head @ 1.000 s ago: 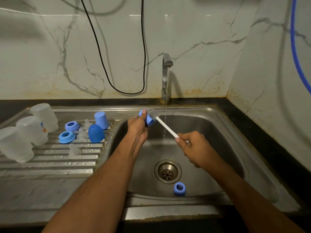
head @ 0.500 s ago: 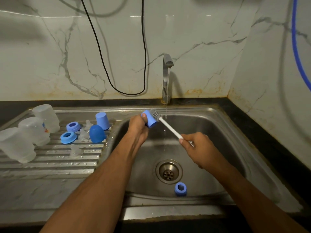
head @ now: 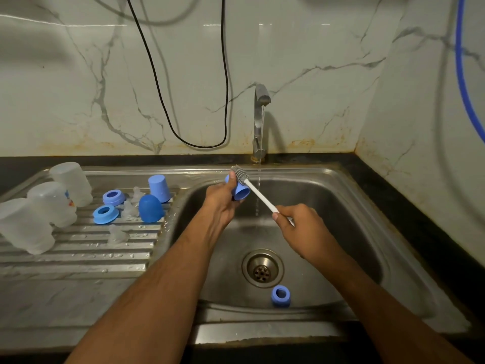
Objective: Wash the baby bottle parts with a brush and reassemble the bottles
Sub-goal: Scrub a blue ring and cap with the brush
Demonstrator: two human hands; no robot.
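Observation:
My left hand (head: 222,199) grips a blue bottle cap (head: 240,192) over the back left of the sink basin (head: 341,206). My right hand (head: 301,227) holds the white handle of a brush (head: 258,194), whose grey bristle head lies against the cap's outside. A thin stream of water falls from the tap (head: 260,119) just right of the brush. One blue ring (head: 280,295) lies in the basin near the drain (head: 262,267). On the drainboard (head: 78,253) stand three frosted bottles (head: 52,203), two blue rings (head: 105,213), two blue caps (head: 151,207) and clear teats (head: 116,235).
A black cable (head: 225,74) loops down the marble wall behind the sink. A blue hose (head: 462,74) hangs at the far right. Dark counter (head: 393,185) borders the sink on the right and behind.
The brush head has slid from the cap's opening up onto its outer side. Both hands have shifted slightly right.

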